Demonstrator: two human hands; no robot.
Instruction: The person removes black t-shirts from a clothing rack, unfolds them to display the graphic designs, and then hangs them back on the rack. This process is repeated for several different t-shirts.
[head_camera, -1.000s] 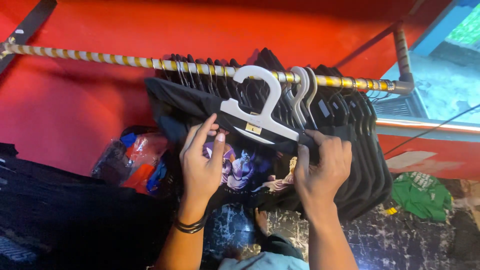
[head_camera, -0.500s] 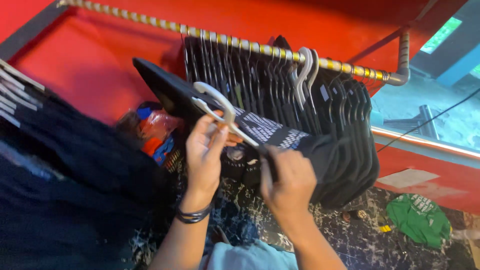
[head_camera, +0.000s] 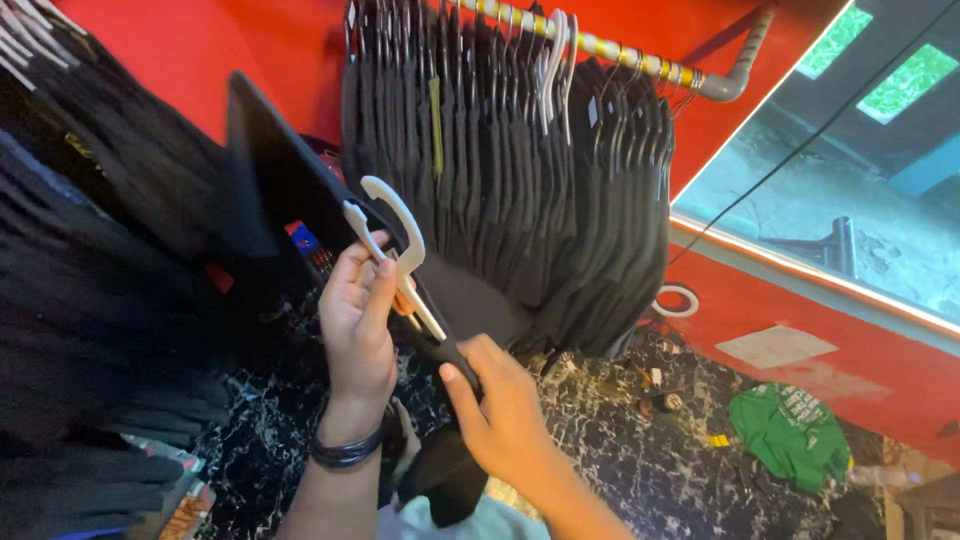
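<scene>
My left hand (head_camera: 358, 318) grips a white plastic hanger (head_camera: 398, 248) near its hook, fingers wrapped round its neck. A black shirt (head_camera: 290, 195) hangs on that hanger and spreads up to the left. My right hand (head_camera: 500, 410) clasps the lower end of the same black shirt, below and right of the hanger. Behind both hands a row of black garments (head_camera: 520, 190) hangs on a yellow-and-silver striped rail (head_camera: 620, 55).
A red wall (head_camera: 220, 40) backs the rail. More dark clothing (head_camera: 90, 260) hangs at the left. A black marbled floor (head_camera: 620, 450) lies below, with a crumpled green shirt (head_camera: 790, 430), a white ring (head_camera: 677, 301) and small litter. A glass pane (head_camera: 830, 200) stands at the right.
The view has swung left and down. The hanger with the black shirt has come away from the rail and tilted, and both hands have moved lower with it.
</scene>
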